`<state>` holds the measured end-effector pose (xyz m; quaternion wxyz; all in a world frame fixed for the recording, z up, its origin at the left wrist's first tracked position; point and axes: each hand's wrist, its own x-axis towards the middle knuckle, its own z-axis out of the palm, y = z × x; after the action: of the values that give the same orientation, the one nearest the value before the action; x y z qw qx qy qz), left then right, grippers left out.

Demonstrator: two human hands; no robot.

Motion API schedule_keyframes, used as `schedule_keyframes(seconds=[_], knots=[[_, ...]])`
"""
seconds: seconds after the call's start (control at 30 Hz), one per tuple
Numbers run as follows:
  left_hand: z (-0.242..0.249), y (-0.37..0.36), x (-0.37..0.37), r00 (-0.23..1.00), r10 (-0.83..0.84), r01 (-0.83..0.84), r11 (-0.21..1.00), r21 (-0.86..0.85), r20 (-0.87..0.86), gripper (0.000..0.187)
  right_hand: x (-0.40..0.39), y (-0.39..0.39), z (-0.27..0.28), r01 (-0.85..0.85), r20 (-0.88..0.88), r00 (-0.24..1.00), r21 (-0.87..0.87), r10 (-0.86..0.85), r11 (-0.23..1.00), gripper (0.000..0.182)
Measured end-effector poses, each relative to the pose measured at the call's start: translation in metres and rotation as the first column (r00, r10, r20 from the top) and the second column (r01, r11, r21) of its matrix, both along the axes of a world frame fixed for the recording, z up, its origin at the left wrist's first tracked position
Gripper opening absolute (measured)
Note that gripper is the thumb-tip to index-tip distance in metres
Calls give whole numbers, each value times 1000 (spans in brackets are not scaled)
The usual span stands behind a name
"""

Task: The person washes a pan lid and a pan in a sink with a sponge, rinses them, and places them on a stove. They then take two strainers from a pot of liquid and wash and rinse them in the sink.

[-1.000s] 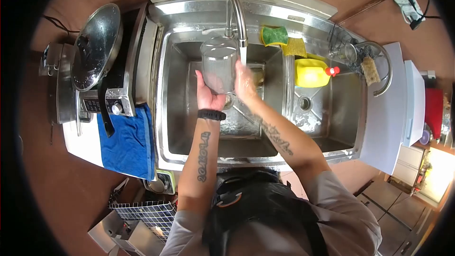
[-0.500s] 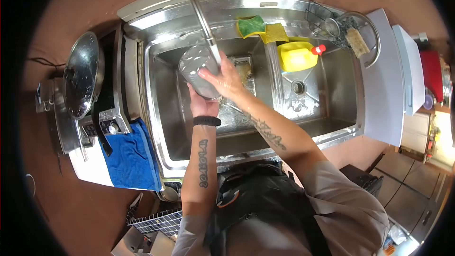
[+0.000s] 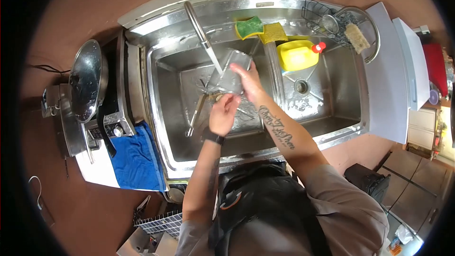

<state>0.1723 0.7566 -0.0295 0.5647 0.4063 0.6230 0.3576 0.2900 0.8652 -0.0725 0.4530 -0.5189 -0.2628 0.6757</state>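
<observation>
Water runs from the metal faucet onto a clear container over the left basin of the steel sink. My right hand grips the container's right side, with the thumb on its near face. Just below the container, my left hand has its fingers bent and a little apart, with nothing seen in it. Left of that hand, a long metal utensil lies in the basin.
A yellow bottle with a red cap lies over the right basin. Behind are a green sponge and a yellow cloth. A wire rack stands back right. A pan and blue towel are left.
The clear container has moved right and tilted in my right hand. My left hand has let go of it and moved down and right. The utensil in the basin now shows.
</observation>
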Motion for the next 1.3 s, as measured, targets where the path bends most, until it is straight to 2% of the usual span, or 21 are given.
schedule_keyframes(seconds=[0.07,0.13,0.2,0.23,0.27,0.33,0.4,0.47,0.5,0.53,0.57,0.6,0.67,0.7,0.8,0.93,1.0,1.17,1.2,1.23,1.3], knots=[[23,-21,-17,805,154,170,866,471,-573,32,8,4,11,11,-138,990,-45,-17,999,76],[36,-32,-35,512,371,219,816,535,-775,41,19,5,20,-78,-371,929,-172,9,982,68],[-20,-54,-64,515,265,181,896,406,-815,41,15,8,23,-94,-383,924,-195,12,976,61],[-41,-65,-79,707,7,96,990,105,-707,31,8,9,21,-175,-252,959,-168,129,970,58],[-35,-68,-79,710,-1,108,988,108,-704,31,0,6,17,-256,-115,964,-160,240,953,56],[-24,-73,-78,980,193,-167,934,-316,52,23,-23,2,7,-295,3,956,13,295,956,53],[-24,-88,-71,938,347,-338,906,-252,-13,17,-29,5,-8,-319,169,939,98,300,943,47],[-59,-114,-85,922,340,-359,929,-85,-184,11,-11,27,9,-807,671,394,-75,628,586,39],[-57,-120,-86,914,359,-373,927,-39,-188,10,2,40,15,-780,845,192,-177,499,600,31],[-57,-129,-87,902,386,-393,920,1,-195,11,24,53,22,-751,923,215,-52,319,658,24],[-68,-139,-93,902,360,-355,933,62,-238,16,44,77,-17,-665,960,275,224,-45,712,18],[-51,-144,-88,897,364,-364,930,47,-249,16,67,88,6,-649,961,122,265,-246,713,22],[-6,-133,-66,907,420,-420,893,-163,-33,16,100,130,-39,-572,936,-167,164,-310,804,53],[-15,-139,-66,897,442,-434,887,-155,18,20,111,139,-60,-568,921,-151,216,-358,794,56],[-2,-136,-50,877,479,-460,860,-221,38,17,117,146,-17,-703,976,-214,-119,-49,701,55],[-7,-124,-36,810,562,-503,813,-293,169,15,123,153,-26,-846,860,-446,-314,-249,430,28],[-9,-119,-35,813,547,-468,818,-334,200,14,131,140,-20,-876,872,-354,-182,-338,447,26],[-7,-110,-21,834,521,-445,831,-334,182,13,156,72,13,-539,978,207,101,15,836,37],[-6,-111,-21,838,516,-442,833,-334,178,14,167,56,24,-490,919,330,-29,216,871,42],[-7,-110,-18,841,510,-437,837,-329,181,15,182,38,9,-415,910,379,6,167,910,45],[-8,-110,-11,834,517,-447,838,-311,193,16,210,2,-23,31,578,816,-6,-22,1000,43]])
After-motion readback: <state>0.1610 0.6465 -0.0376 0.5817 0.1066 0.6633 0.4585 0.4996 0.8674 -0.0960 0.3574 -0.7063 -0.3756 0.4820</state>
